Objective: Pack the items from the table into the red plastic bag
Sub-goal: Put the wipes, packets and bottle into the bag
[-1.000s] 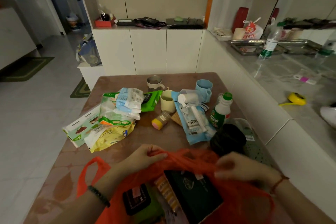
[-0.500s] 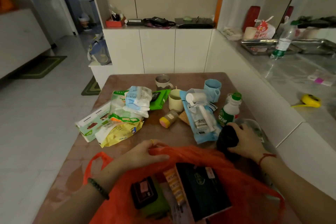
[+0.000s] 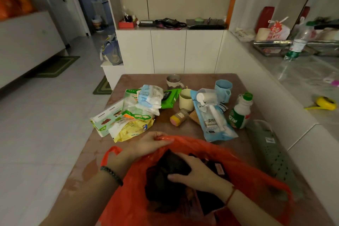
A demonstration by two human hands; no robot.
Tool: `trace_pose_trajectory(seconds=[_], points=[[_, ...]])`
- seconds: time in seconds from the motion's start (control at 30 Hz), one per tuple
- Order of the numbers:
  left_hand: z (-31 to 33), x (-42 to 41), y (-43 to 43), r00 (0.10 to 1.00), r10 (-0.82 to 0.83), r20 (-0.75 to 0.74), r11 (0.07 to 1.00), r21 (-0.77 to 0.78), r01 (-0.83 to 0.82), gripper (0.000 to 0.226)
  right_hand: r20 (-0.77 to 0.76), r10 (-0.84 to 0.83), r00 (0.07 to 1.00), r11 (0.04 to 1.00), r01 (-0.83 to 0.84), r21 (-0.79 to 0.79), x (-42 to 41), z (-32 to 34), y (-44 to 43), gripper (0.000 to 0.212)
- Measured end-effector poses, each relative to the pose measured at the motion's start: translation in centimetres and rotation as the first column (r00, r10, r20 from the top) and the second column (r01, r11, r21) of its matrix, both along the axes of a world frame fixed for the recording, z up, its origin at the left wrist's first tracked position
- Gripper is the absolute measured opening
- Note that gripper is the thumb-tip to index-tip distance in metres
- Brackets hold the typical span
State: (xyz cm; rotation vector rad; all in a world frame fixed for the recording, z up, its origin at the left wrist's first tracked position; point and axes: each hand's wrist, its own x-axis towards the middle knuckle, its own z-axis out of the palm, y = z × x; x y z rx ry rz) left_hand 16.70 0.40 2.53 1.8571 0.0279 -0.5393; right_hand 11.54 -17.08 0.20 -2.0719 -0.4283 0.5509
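We see the desk (image 3: pixel 200 79) carrying the red plastic bag (image 3: pixel 256 176) at its 6 o'clock edge. Our left hand (image 3: pixel 148 143) pinches the bag's rim at 10 o'clock. Our right hand (image 3: pixel 198 172) grips a black bundle (image 3: pixel 165 180) inside the bag's mouth.

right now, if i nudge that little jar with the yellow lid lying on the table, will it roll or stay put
The jar lies on its side and looks round, so it would probably roll. Its path would likely curve toward the cream mug or blue packet close by. It looks small, likely light.
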Motion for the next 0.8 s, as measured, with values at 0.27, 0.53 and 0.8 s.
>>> trace_pose_trajectory(seconds=[0.27,0.53,0.8], points=[[0.9,-0.1,-0.5,0.999,-0.007,-0.050,0.999,-0.038,0.005,0.009,0.215,0.223,0.951,0.935,-0.146,-0.322,2.7,3.2,-0.9,0.039],[-0.5,1.8,-0.6,0.999,-0.025,-0.041,0.996,-0.081,0.022,0.006,0.261,-0.457,0.850,0.823,0.515,-0.237,15.0,0.2,-6.3,0.065],[-2.1,3.7,0.3,0.999,-0.048,-0.025,0.997,-0.059,0.047,0.011,0.449,-0.580,0.679,0.603,0.729,-0.324,21.7,-8.1,-6.7,0.039]])
